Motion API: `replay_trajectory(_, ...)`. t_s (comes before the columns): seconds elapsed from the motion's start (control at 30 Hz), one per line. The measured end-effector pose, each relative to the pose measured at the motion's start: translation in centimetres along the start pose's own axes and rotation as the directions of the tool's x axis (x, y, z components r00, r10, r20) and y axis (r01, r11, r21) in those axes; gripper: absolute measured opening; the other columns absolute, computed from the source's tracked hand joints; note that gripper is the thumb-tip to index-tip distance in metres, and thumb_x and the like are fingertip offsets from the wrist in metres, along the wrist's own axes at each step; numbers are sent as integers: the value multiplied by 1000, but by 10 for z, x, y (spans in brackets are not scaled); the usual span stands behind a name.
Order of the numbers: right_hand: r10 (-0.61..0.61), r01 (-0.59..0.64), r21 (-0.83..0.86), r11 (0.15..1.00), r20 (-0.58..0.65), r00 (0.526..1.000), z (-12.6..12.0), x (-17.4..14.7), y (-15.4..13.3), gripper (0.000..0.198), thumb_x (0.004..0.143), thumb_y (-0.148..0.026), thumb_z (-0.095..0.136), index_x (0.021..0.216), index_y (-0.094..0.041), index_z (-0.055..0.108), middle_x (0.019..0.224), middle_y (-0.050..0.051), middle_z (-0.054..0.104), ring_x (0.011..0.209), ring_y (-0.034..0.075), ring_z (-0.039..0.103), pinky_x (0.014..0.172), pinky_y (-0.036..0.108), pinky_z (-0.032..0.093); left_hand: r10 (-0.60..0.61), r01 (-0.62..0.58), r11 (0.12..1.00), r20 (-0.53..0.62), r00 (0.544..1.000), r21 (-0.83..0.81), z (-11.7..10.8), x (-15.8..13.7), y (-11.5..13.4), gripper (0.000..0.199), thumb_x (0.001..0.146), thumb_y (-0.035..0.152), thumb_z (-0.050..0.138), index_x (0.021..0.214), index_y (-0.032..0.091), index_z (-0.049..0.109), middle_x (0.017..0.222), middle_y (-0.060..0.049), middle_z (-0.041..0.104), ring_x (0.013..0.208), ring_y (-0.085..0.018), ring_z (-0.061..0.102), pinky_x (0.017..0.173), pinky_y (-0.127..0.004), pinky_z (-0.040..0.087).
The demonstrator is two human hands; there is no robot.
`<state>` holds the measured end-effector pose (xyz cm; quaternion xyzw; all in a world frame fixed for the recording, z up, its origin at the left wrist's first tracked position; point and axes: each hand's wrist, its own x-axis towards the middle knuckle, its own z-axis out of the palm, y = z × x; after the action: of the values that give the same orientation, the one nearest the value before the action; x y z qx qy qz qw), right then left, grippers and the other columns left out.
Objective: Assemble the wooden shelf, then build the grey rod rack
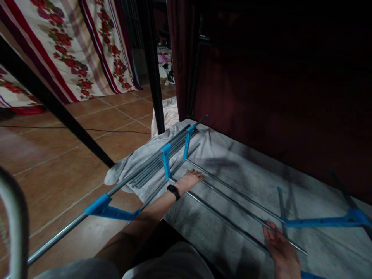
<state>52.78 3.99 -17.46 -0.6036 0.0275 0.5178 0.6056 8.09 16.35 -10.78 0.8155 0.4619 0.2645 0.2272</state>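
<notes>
Across the far edge of a grey-covered bed (221,155), a dark red curtain (261,116) hangs, and between it and the seated person lies a half-open metal frame (226,221), tubes running from the bed's left end out to the right! Over by that left edge, a bundle of loose rods (157,168) lies beside the frame, and now to the middle rod (238,205), stretched between the two outer tubes, well inside the bed's edges. It looks light, stiff and smooth, probably quick to roll or slide, so hold it near both ends, clear of the blue brackets (165,161). Now the hands! The right hand (279,244) is palm-up, fingers half curled beneath the rod near its right end; whether they close on it, I cannot tell. The left hand (190,180), wearing a black wristband (173,192), reaches palm-down over the other end, fingers fairly straight, grip unclear
</notes>
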Motion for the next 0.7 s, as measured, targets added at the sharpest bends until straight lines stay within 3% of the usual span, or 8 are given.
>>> replay_trajectory(0.13,-44,44,40,998,-2,999,7,-3,5,17,67,-12,61,79,-25,64,137,6,61,136,22,51,110,41,45,15,-17,998,37,999,66,2,5,-5,30,83,2,48,83,25,66,96,-6,66,99,-25,59,101,-43,41)
replay_trajectory(0.33,-87,89,-37,995,64,994,9,-2,7,11,69,-14,62,73,-24,64,108,7,71,118,25,65,111,50,47,69,-83,989,122,990,119,2,10,-4,26,87,9,50,94,25,68,97,-6,68,100,-24,61,99,-40,43)
replay_trajectory(0.43,-79,85,-68,994,91,993,8,-3,6,9,70,-15,62,72,-24,63,112,8,70,118,25,64,109,48,49,103,-120,987,149,983,107,1,12,-5,21,87,13,55,98,25,68,100,-6,68,103,-24,62,99,-37,44)
replay_trajectory(0.6,-21,24,-33,999,99,995,17,-6,2,13,72,-15,58,79,-22,67,124,10,67,123,24,62,106,44,50,136,-160,980,184,973,119,3,14,-9,26,89,11,47,97,23,69,100,-6,69,103,-23,62,100,-36,45)
replay_trajectory(0.7,-71,73,-21,997,67,995,27,-18,3,11,70,-15,60,76,-22,65,120,11,69,124,26,61,106,47,49,133,-153,982,179,975,107,6,14,-16,27,89,12,46,101,22,69,104,-7,68,104,-22,61,101,-37,45)
